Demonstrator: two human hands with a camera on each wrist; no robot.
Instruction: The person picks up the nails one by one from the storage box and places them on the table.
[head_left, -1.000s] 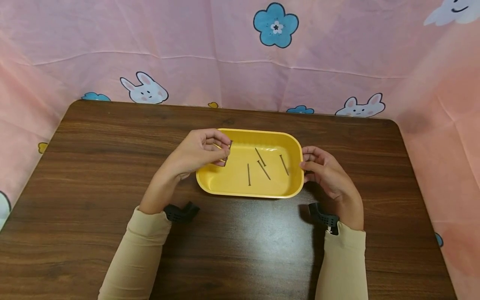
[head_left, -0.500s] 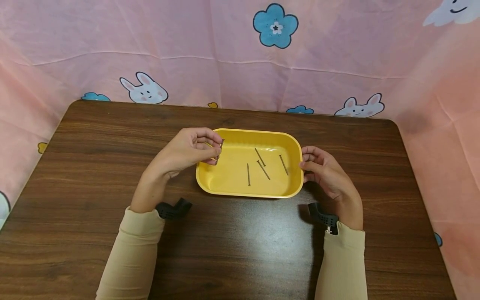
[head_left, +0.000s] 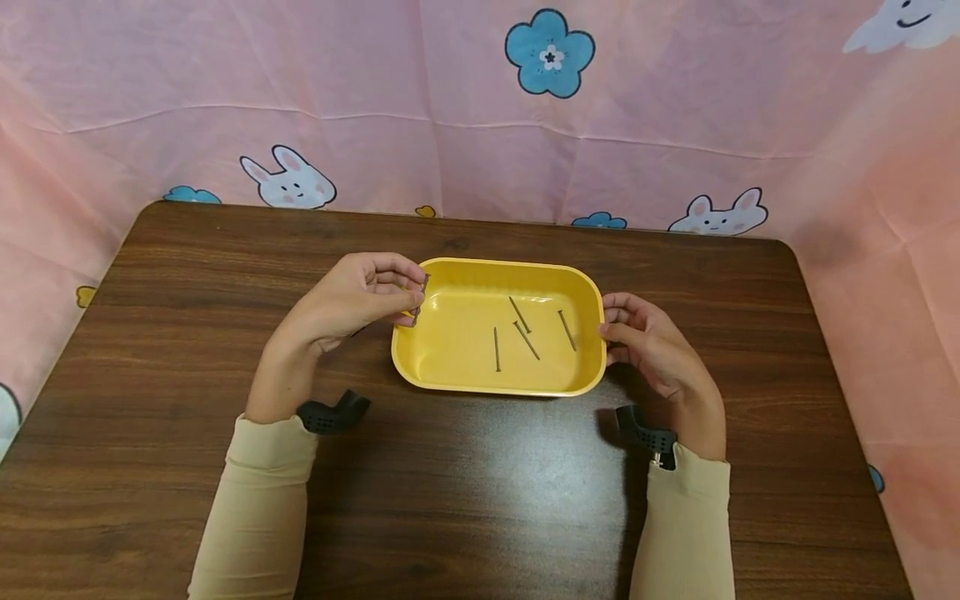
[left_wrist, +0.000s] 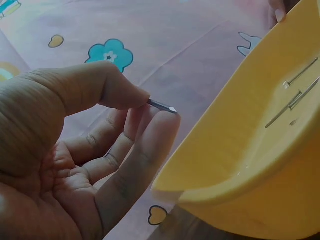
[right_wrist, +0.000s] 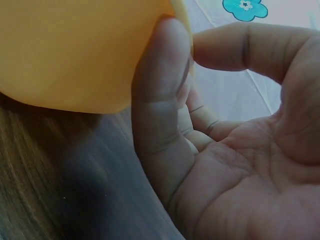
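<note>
Yellow tub [head_left: 450,354], shallow and round-cornered, sits at the centre of the frame on a dark wood-grain table [head_left: 480,508], a person's two hands at its ends. At left of centre, the left hand [head_left: 337,296] pinches a nail [left_wrist: 161,105] between thumb and forefinger, the fingertips drawn together with only the nail between them, its shiny end poking out past the thumb. Seen from above, that hand overlaps the tub's upper left corner; the left wrist view shows a gap between fingertips and wall. At right of centre, the right hand [head_left: 660,346] holds the tub's right end, thumb and forefinger closed on the rim, the other fingers bent outside it. Four loose nails [head_left: 497,350] lie on the tub's floor, middle to right, two of them close together. Beige sleeves [head_left: 258,500] run up from the bottom edge, a black mount [head_left: 330,417] at each wrist. Across the top hangs a pink cloth [head_left: 360,67] printed with a blue flower [head_left: 566,67] and white rabbits [head_left: 296,190].
</note>
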